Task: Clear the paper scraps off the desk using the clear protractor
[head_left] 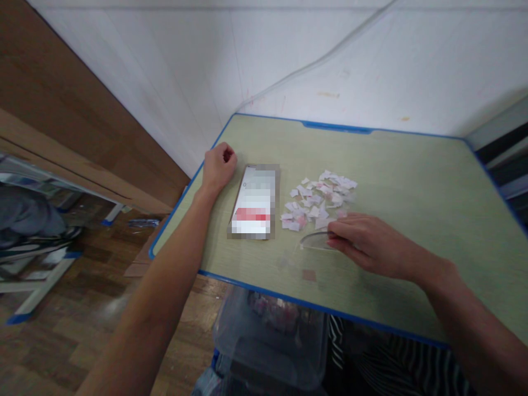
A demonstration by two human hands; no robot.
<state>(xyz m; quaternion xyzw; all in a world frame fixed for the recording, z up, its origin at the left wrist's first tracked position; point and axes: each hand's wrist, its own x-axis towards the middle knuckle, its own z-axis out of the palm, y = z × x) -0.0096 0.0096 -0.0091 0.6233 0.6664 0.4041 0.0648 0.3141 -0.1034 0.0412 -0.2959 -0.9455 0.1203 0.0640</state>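
My right hand (pixel 363 242) pinches the rim of what looks like a clear plastic bag (pixel 315 242), its mouth bowed into a curve. The rest of the bag is hard to make out against the table. Just beyond that hand lies a loose heap of small torn white and pinkish paper pieces (pixel 317 201). A single reddish-brown square (pixel 309 275) shows nearer the front edge; whether it is inside the bag I cannot tell. My left hand (pixel 220 165) rests on the left side of the table, fingers curled closed, with nothing visible in them. Beside it lies a phone (pixel 253 201), its lit screen blurred.
The pale green table (pixel 412 181) has a blue rim and stands against a white wall (pixel 350 60) with a cable (pixel 317 63). Below the front edge is a clear plastic bin (pixel 268 341) with pinkish contents. A brown panel (pixel 82 93) rises at left.
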